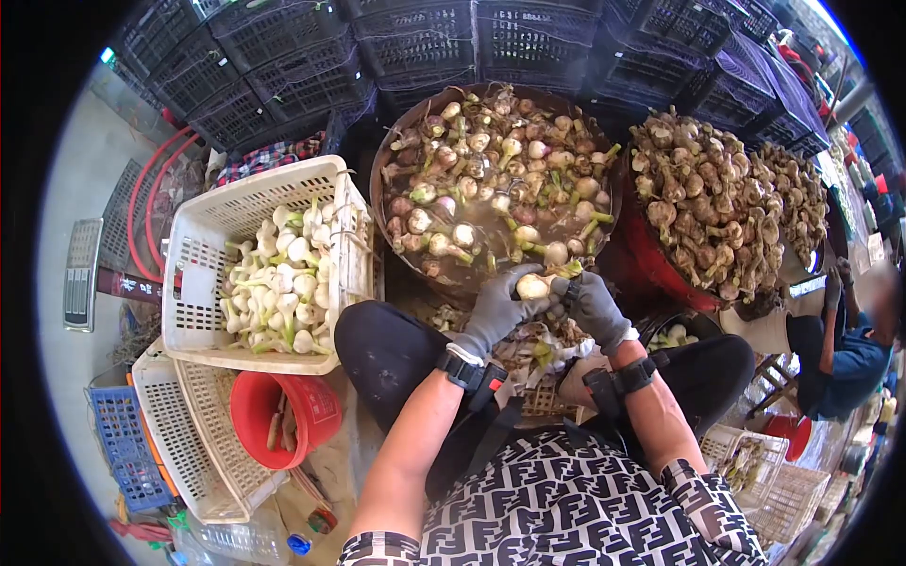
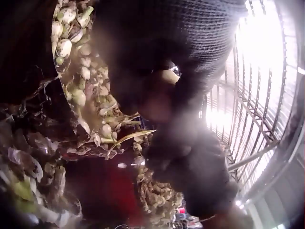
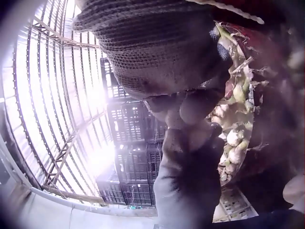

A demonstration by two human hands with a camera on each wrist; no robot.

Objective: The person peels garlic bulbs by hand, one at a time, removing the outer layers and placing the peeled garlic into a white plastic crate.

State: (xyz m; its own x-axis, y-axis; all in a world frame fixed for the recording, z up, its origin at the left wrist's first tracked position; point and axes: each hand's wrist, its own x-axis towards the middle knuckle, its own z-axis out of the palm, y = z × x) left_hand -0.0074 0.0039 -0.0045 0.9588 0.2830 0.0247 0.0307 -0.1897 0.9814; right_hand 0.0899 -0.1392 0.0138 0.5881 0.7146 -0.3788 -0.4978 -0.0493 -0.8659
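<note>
Both hands wear grey gloves and meet over the near rim of a round tub of muddy water and bulbs. My left hand has its fingers curled round a pale garlic bulb. At the bulb's stem side, my right hand pinches with thumb and fingers; whether a tool is in it cannot be told. In the left wrist view the left glove is dark and blurred, with a bit of the bulb showing. The right glove fills the upper part of the right wrist view, beside the bulb.
A white crate of cleaned bulbs stands left, with a red bucket below. Unpeeled bulbs are heaped at the right. Peelings lie between the knees. Black crates line the back; another person sits far right.
</note>
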